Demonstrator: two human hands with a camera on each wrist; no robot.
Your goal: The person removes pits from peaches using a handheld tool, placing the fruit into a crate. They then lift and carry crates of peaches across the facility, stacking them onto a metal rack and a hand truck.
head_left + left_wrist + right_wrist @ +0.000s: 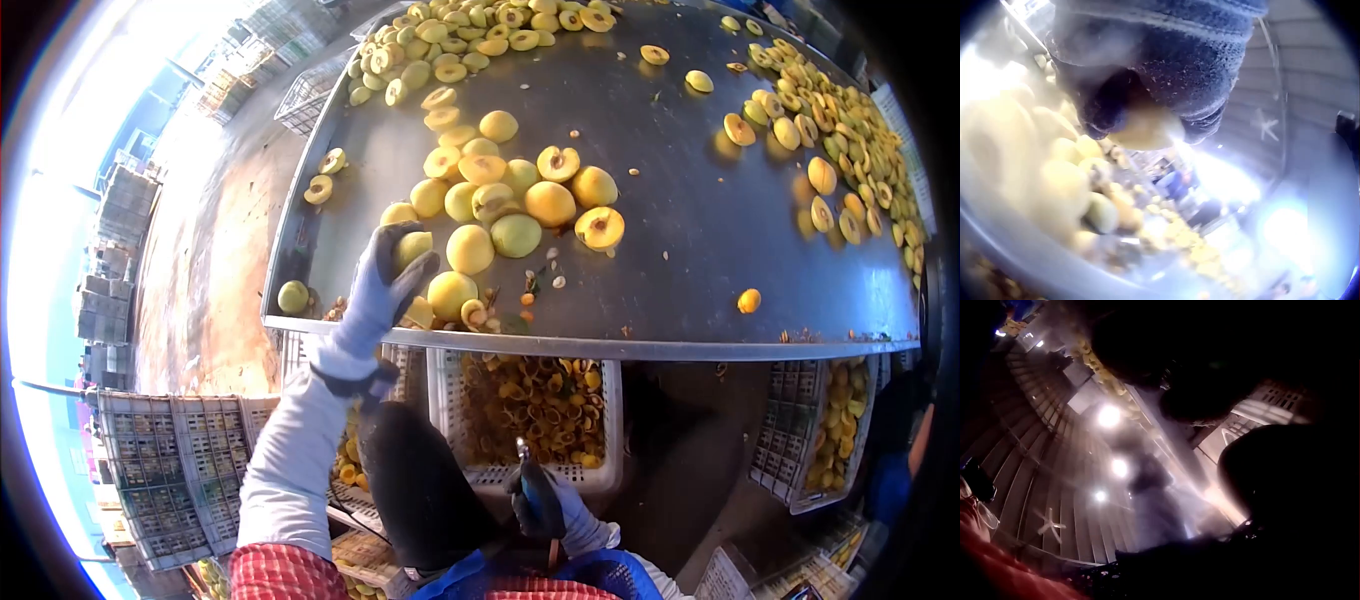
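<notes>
The left hand [374,283] grips a yellow-green fruit [413,249] by the near-left corner of a metal table [680,280], where loose fruit [471,249] seems clustered for easy reach; below the near edge, the right hand [548,505] clasps a metal-tipped tool [522,452], apparently at the ready.

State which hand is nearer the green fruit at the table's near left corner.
Left. The left hand, gripping another fruit, is just right of the green fruit; the right hand is farther off, short of the table.
</notes>
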